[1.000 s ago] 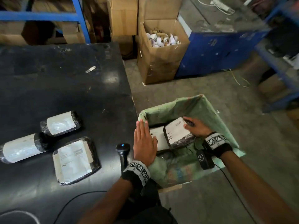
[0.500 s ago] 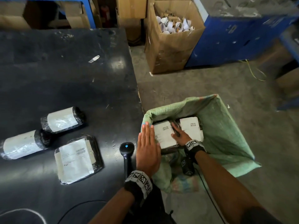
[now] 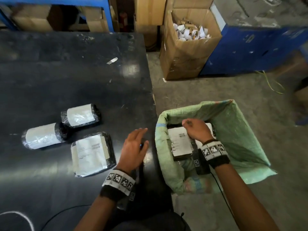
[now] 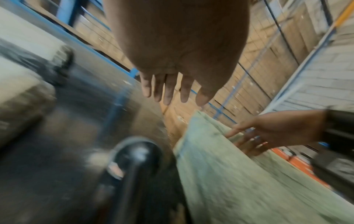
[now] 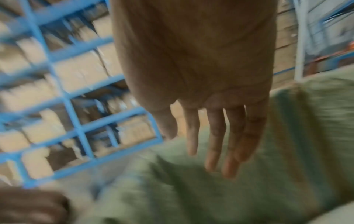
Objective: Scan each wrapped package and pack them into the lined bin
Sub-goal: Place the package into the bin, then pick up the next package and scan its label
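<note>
Three wrapped packages lie on the black table [image 3: 50, 72]: a roll [image 3: 80, 115], a second roll [image 3: 43, 135] and a flat one [image 3: 92, 153]. The green-lined bin [image 3: 233, 130] stands at the table's right edge, with labelled packages [image 3: 180, 142] inside. My left hand [image 3: 137, 139] hovers with straight fingers over the black scanner [image 4: 138, 153], which stands at the table edge. It holds nothing. My right hand [image 3: 191, 126] is above the bin's packages, empty. In the right wrist view its fingers [image 5: 214, 136] hang straight over the liner [image 5: 191, 189].
An open cardboard box [image 3: 186, 52] of paper cores stands on the floor behind the bin, beside a blue bench [image 3: 258, 49]. A scrap of tape [image 3: 112, 60] lies far back on the table. A black cable [image 3: 55, 214] runs along the near edge.
My right hand has let go of the package and lifted out of the bin. My left hand has moved left from the bin's rim to above the scanner.
</note>
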A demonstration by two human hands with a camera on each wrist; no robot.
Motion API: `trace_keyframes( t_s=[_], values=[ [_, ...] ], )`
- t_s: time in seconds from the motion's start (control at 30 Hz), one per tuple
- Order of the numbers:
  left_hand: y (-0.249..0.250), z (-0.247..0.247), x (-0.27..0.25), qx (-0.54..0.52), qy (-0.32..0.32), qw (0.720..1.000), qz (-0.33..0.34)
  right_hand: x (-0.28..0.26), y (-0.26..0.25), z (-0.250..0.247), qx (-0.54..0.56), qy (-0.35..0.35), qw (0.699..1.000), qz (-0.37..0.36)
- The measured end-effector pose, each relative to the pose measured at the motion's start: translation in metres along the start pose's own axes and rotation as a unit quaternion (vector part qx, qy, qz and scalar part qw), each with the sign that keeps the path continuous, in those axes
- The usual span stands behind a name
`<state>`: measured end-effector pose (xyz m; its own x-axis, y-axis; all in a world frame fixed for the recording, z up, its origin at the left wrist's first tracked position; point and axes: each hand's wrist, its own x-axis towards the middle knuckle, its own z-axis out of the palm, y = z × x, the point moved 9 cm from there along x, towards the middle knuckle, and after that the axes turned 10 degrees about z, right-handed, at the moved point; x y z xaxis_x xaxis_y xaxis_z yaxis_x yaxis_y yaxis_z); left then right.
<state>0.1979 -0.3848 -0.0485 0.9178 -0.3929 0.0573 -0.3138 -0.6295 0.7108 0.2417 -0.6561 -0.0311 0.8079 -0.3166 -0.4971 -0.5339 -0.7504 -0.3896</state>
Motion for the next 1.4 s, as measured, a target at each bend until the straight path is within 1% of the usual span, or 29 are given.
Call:
trace_keyframes(
  t_s=[0.03, 0.07, 0.1, 0.13, 0.17, 0.2, 0.27, 0.37, 0.43, 0.5, 0.57, 0.67, 0.7, 0.77, 0.8, 0.87, 0.93, 1.07, 1.2, 1.23, 1.33, 1.4],
  values=[
    [-0.015, -0.017, -0.011, 0.007, 0.021, 1.0, -0.015, -0.019, -0.018, 0.0, 0.058, 0.0, 0.998, -0.031],
    [-0.032, -0.033, -0.024, 0.018, 0.043, 0.998, -0.031, -0.039, -0.037, 0.005, 0.127, -0.018, 0.99, -0.06],
    [-0.052, -0.047, -0.04, 0.031, 0.064, 0.996, -0.052, -0.056, -0.051, 0.017, 0.184, -0.05, 0.979, -0.074],
    [-0.07, -0.059, -0.055, 0.047, 0.082, 0.993, -0.076, -0.071, -0.061, 0.033, 0.225, -0.084, 0.968, -0.075],
    [-0.088, -0.07, -0.072, 0.063, 0.099, 0.988, -0.103, -0.082, -0.069, 0.052, 0.242, -0.112, 0.962, -0.068],
    [-0.106, -0.079, -0.089, 0.083, 0.111, 0.981, -0.133, -0.089, -0.072, 0.076, 0.236, -0.128, 0.962, -0.057],
    [-0.134, -0.091, -0.122, 0.114, 0.123, 0.968, -0.188, -0.097, -0.074, 0.122, 0.189, -0.144, 0.97, -0.043],
    [-0.162, -0.096, -0.155, 0.112, 0.123, 0.959, -0.23, -0.105, -0.07, 0.172, 0.098, -0.151, 0.984, -0.001],
    [-0.177, -0.092, -0.163, 0.094, 0.11, 0.957, -0.25, -0.106, -0.065, 0.187, 0.072, -0.141, 0.987, 0.031],
    [-0.189, -0.088, -0.169, 0.072, 0.098, 0.956, -0.268, -0.11, -0.067, 0.195, 0.091, -0.128, 0.986, 0.048],
    [-0.199, -0.078, -0.172, 0.04, 0.078, 0.957, -0.277, -0.104, -0.065, 0.201, 0.127, -0.107, 0.985, 0.046],
    [-0.208, -0.07, -0.173, -0.009, 0.075, 0.961, -0.264, -0.1, -0.064, 0.21, 0.182, -0.115, 0.976, 0.046],
    [-0.209, -0.069, -0.173, -0.018, 0.078, 0.963, -0.257, -0.102, -0.064, 0.214, 0.237, -0.134, 0.961, 0.056],
    [-0.208, -0.07, -0.172, -0.034, 0.081, 0.963, -0.253, -0.104, -0.064, 0.223, 0.373, -0.179, 0.907, 0.078],
    [-0.206, -0.07, -0.171, -0.043, 0.084, 0.962, -0.257, -0.103, -0.063, 0.225, 0.41, -0.19, 0.888, 0.086],
    [-0.2, -0.073, -0.171, -0.052, 0.096, 0.959, -0.261, -0.104, -0.065, 0.225, 0.42, -0.191, 0.883, 0.082],
    [-0.193, -0.076, -0.17, -0.04, 0.118, 0.959, -0.253, -0.103, -0.064, 0.227, 0.424, -0.189, 0.882, 0.083],
    [-0.178, -0.083, -0.165, -0.029, 0.158, 0.955, -0.251, -0.101, -0.06, 0.232, 0.422, -0.183, 0.883, 0.09],
    [-0.156, -0.09, -0.149, -0.042, 0.195, 0.954, -0.223, -0.1, -0.059, 0.229, 0.431, -0.188, 0.877, 0.103],
    [-0.153, -0.09, -0.143, -0.041, 0.193, 0.955, -0.223, -0.099, -0.058, 0.228, 0.429, -0.19, 0.876, 0.109],
    [-0.148, -0.087, -0.129, -0.02, 0.16, 0.95, -0.268, -0.095, -0.056, 0.223, 0.436, -0.2, 0.869, 0.117],
    [-0.146, -0.083, -0.126, -0.019, 0.146, 0.948, -0.282, -0.097, -0.058, 0.221, 0.439, -0.214, 0.865, 0.117]
  ],
)
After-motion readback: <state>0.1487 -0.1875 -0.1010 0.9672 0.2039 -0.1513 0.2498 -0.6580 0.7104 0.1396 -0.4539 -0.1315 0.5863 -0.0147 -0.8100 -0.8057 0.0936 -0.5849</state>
